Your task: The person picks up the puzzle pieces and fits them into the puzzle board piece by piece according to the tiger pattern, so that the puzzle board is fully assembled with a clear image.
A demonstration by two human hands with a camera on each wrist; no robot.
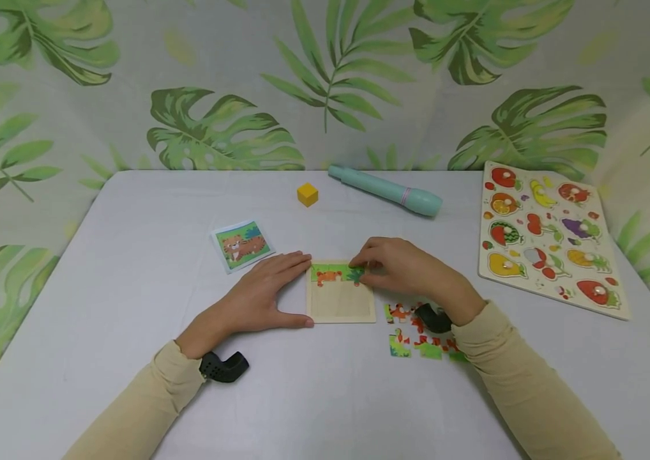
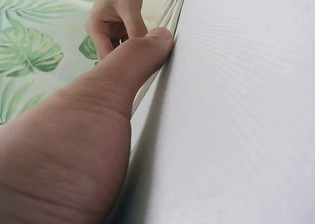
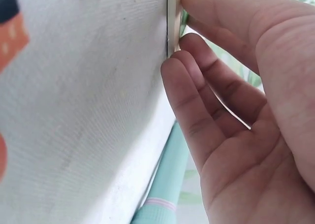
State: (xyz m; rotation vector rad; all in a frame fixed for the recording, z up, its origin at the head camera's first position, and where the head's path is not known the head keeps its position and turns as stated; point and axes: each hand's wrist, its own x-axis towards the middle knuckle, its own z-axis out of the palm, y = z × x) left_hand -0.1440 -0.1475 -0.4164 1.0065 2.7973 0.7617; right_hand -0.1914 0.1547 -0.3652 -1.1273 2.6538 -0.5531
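In the head view a wooden puzzle tray [image 1: 343, 303] lies between my hands, its top row filled with green and orange puzzle pieces [image 1: 327, 273]. My left hand [image 1: 258, 291] spans the tray's left side with straight fingers, fingertips at the upper corner and thumb at the lower one. At the upper right corner, my right hand [image 1: 400, 265] pinches a dark green puzzle piece [image 1: 355, 275] between thumb and index finger, down in the tray. The right wrist view shows the other fingertips [image 3: 174, 71] against the tray's edge; the piece itself is mostly hidden there.
Loose puzzle pieces [image 1: 400, 345] lie right of the tray, partly under the right wrist. A picture card of a tiger-like animal [image 1: 241, 246] is at upper left. Further back are a yellow cube [image 1: 308, 195], a teal tube-shaped object [image 1: 385, 190] and a fruit peg board [image 1: 549, 239].
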